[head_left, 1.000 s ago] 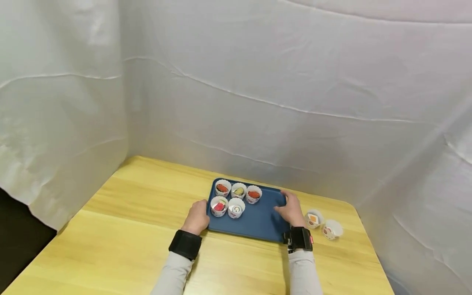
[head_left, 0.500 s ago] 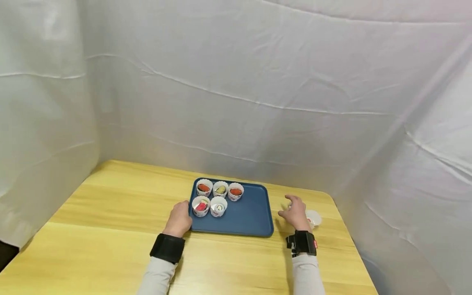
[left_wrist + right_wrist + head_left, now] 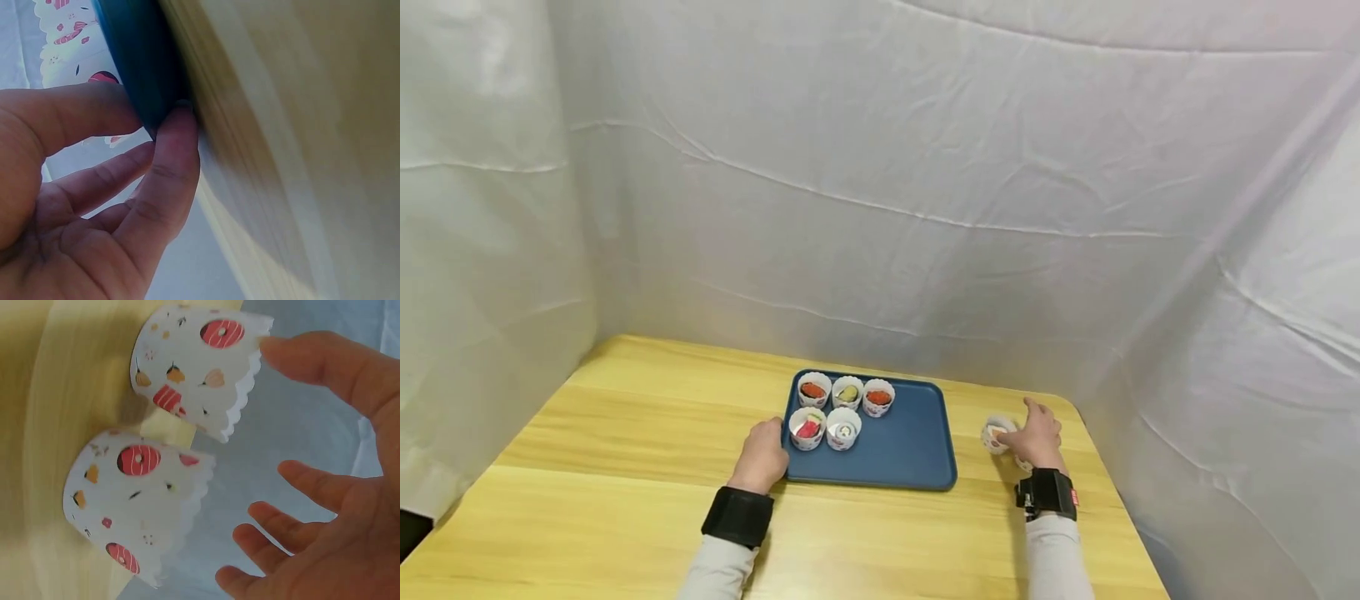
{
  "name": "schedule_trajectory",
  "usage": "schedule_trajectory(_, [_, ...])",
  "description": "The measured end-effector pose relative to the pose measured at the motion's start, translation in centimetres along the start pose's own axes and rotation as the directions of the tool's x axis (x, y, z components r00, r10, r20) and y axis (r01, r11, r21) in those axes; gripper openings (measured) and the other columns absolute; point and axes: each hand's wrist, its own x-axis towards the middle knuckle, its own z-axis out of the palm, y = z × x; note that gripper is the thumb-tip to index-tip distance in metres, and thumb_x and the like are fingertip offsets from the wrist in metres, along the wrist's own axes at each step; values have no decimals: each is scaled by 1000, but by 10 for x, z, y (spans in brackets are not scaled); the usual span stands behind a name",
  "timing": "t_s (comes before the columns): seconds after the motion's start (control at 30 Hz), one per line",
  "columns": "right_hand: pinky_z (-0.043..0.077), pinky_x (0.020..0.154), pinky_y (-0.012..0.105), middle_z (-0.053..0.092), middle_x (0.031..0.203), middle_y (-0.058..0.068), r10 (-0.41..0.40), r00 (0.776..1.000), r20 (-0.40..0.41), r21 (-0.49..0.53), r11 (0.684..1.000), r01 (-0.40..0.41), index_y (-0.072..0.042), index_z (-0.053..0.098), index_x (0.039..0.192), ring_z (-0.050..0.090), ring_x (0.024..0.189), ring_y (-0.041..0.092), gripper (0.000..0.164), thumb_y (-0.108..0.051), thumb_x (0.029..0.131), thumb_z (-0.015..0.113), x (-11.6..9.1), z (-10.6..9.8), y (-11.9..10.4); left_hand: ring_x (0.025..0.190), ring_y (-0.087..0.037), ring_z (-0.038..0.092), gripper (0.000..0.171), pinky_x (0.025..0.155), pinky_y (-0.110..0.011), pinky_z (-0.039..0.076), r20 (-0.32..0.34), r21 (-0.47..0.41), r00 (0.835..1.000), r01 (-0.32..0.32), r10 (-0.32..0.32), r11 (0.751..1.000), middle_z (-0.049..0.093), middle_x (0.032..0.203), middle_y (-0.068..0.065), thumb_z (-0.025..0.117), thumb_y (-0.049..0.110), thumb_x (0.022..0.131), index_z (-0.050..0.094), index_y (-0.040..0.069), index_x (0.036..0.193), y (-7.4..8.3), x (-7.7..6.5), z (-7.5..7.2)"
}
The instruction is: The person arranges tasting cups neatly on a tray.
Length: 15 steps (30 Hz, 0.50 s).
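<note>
My left hand (image 3: 762, 456) grips the left edge of the blue tray (image 3: 895, 450). In the left wrist view the tray's edge (image 3: 134, 56) lies between thumb and fingers, with one fingertip beneath it. Several white paper cups, each with a small sushi-like piece, fill the tray's left part, among them one with a red-topped piece (image 3: 879, 398). My right hand (image 3: 1037, 437) hovers with spread fingers over two printed cups to the right of the tray. Its thumb tip is right at the rim of one cup (image 3: 194, 369); the other cup (image 3: 131, 500) stands beside it, mostly hidden by the hand in the head view.
Everything stands on a light wooden table (image 3: 625, 517). Pale fabric sheets (image 3: 880, 208) hang behind the table and along both sides. The tray lies near the table's back edge, the two loose cups near its right edge.
My right hand has left the tray's right side and moved right, over the loose cups. The left hand has stayed at the tray's left edge. The head view has shifted to the right.
</note>
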Motion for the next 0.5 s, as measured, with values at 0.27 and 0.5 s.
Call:
schedule_trajectory(0.27, [20, 108, 77, 17, 155, 41, -5, 1000, 29, -17, 1000, 6, 8, 29, 154, 18, 137, 67, 75, -26, 97, 64, 5, -9, 14, 95, -37, 65, 34, 91, -54, 54, -21, 0, 1000, -7, 7, 1000, 65, 109, -32, 57, -18, 84, 58, -20, 117, -2, -1, 2])
schedule_trajectory(0.5, [29, 109, 73, 32, 149, 44, -14, 997, 71, 6, 1000, 14, 14, 36, 147, 29, 135, 64, 60, -28, 106, 45, 11, -5, 25, 98, -39, 65, 35, 93, -54, 54, -23, 12, 1000, -4, 4, 1000, 65, 110, -33, 58, -18, 83, 58, -20, 118, -1, 0, 2])
